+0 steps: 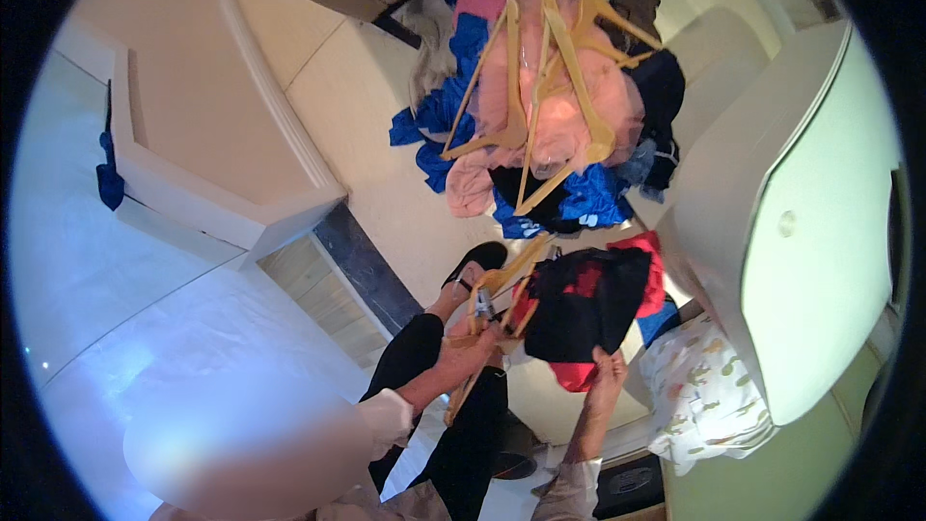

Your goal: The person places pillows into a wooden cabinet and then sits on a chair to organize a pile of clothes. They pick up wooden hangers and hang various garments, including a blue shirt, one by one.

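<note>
My left hand (466, 354) grips wooden clothes hangers (499, 278), with metal clips between the bars. To its right, a black garment (582, 318) is spread out, its left side against the hangers. My right hand (609, 369) pinches the lower edge of that garment. Red fabric (575, 376) shows below and around the black cloth; I cannot tell whether it is a separate piece. Beyond my hands, a heap of clothes (481, 72) in pink, blue and black lies on the floor, with more wooden hangers (575, 79) on top.
A white patterned cloth bundle (702, 391) rests at the right beside a pale, curved piece of furniture (817, 253). White panelling (210, 123) with a moulded edge stands at the left. Furniture with a dark leg (398, 30) overhangs the floor beyond. My black shoe (481, 260) is near the hangers.
</note>
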A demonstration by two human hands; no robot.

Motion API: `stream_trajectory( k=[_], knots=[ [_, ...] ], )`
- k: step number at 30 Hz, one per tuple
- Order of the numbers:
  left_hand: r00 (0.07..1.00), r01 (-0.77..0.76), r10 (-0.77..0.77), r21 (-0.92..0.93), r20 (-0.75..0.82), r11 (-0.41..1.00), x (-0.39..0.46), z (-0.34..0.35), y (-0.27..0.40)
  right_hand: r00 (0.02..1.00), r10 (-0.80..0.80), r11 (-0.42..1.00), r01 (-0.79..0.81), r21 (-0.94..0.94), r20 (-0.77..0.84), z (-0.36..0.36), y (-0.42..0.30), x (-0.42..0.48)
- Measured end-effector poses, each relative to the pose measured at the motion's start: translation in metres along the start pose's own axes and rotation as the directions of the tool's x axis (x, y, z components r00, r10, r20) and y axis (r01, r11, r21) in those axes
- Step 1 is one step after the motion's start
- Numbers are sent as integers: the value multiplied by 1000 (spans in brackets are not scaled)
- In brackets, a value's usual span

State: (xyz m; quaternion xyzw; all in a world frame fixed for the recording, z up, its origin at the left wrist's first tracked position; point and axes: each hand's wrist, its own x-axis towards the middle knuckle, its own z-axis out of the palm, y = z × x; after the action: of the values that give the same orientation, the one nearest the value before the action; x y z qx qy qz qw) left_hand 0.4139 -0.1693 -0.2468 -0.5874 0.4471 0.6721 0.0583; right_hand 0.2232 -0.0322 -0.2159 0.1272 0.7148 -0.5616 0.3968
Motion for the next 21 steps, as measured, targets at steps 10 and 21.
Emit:
stream_trajectory(
  k=[10,21],
  knots=[
    [979,-201,159,-506,-126,839,-70,-109,134,928,-363,924,370,-96,87,107,-236,-101],
    [966,-228,132,-493,-222,840,-110,-185,186,419,-817,77,760,-645,396,169,-408,-75]
  ],
)
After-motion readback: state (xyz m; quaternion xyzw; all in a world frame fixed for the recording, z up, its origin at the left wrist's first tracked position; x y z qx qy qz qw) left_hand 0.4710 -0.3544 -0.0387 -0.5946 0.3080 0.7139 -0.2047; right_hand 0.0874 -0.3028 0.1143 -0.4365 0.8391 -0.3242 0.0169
